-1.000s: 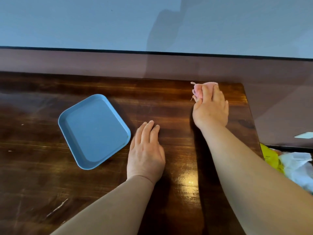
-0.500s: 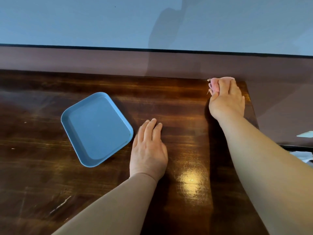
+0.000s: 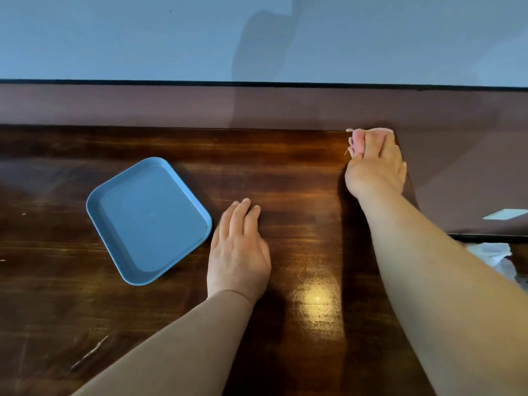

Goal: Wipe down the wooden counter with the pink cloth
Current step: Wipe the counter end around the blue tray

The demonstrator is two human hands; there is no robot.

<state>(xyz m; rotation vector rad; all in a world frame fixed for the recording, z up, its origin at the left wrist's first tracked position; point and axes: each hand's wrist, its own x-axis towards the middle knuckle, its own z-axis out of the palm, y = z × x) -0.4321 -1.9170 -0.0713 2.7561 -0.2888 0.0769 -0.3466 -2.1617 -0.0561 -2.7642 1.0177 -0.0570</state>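
Two hands: both are down on the counter, each doing a different job.
Right hand [image 3: 376,170]: it's reached all the way out to the far right corner, fingers curled over the small bunched-up pink cloth [image 3: 357,142] and pressing it onto the wood. Balling it up like that probably gives a firmer pad to push into the corner.
Left hand [image 3: 239,252]: flat, palm down, fingers straight and close together, holding nothing. Looks like it's just bracing the body while the other arm stretches.
Pink cloth: mostly hidden under the fingers, only a bit peeks out on the left side, right at the back edge where the counter meets the dark backsplash strip [image 3: 171,105].
Dark glossy wooden counter [image 3: 300,172]: shiny with a light glare near the front, a few pale scuffs bottom left.
Blue rectangular plastic tray [image 3: 148,221]: empty, sits at an angle just beside the left hand, not touching as far as I can tell. My guess is it'll need shifting to wipe under it.
Off the right edge: some crumpled white stuff [image 3: 494,252], too cropped to identify.
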